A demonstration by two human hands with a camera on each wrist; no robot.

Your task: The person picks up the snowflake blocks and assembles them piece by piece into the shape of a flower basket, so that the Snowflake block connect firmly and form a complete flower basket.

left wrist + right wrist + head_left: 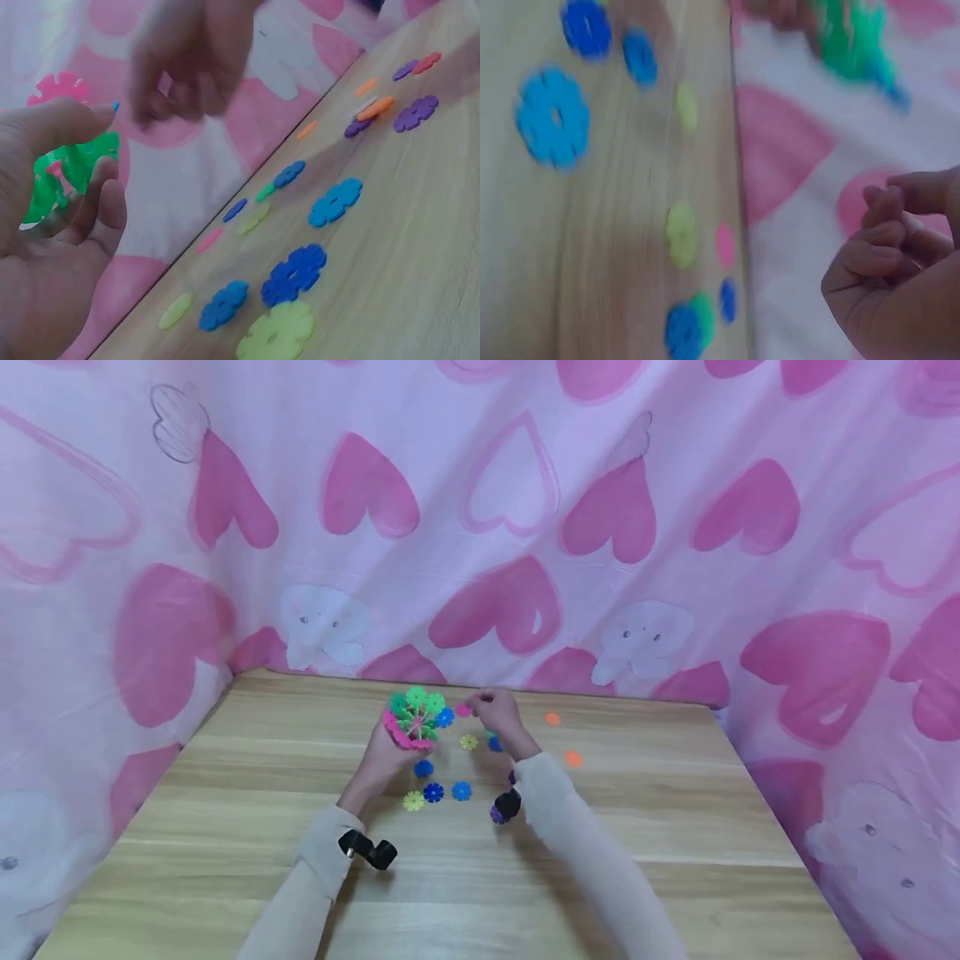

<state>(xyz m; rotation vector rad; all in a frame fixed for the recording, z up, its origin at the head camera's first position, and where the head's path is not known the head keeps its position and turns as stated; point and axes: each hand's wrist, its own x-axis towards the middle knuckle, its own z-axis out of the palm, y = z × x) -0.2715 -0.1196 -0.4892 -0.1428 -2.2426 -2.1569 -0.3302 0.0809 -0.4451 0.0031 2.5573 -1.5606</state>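
My left hand [381, 754] grips a ball-like cluster of notched plastic flower discs [417, 700] above the far part of the table. Green discs make up its top, pink ones its lower edge, and a blue disc [445, 717] juts out on the right. In the left wrist view the thumb and fingers wrap the cluster, hiding part of it. To the right, my right hand [501, 714] is raised apart from the cluster. Its fingers [881, 247] are curled with the thumb near the index fingertip, and nothing shows between them. A pink disc [464, 710] lies beyond those fingertips.
Loose discs lie on the wooden table [225, 827]: a yellow one [468, 742], a light blue one [461, 791], a dark blue one [433, 792], a purple one [497, 815] and orange ones [573, 758] at right. A pink heart-print curtain [495, 602] hangs behind.
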